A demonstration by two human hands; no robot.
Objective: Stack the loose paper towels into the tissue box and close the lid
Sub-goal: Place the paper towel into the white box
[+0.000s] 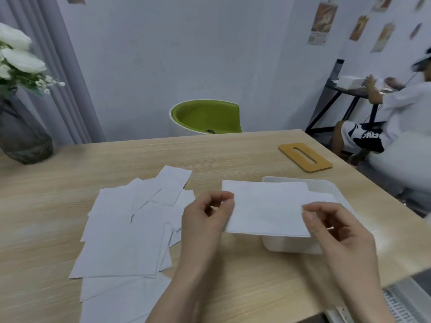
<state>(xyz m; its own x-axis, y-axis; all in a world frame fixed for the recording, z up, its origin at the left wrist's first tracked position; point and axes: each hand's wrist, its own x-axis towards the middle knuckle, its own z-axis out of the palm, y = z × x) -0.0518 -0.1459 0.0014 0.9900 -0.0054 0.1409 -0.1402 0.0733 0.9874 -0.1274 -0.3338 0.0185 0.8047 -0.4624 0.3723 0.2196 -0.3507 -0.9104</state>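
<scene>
A folded white paper towel (pixel 265 207) hangs flat over the open white tissue box (pixel 291 245), hiding most of its inside. My left hand (pixel 205 220) pinches the towel's left edge. My right hand (pixel 338 231) pinches its right edge. Several loose paper towels (pixel 130 229) lie spread on the wooden table (pixel 233 155) to the left of my hands. The box's wooden lid (pixel 304 156), with a slot in it, lies flat behind the box near the table's far right corner.
A dark glass vase (pixel 23 136) with white flowers stands at the back left of the table. A green chair (pixel 207 117) is behind the table. Another person (pixel 401 117) sits at a black table on the right.
</scene>
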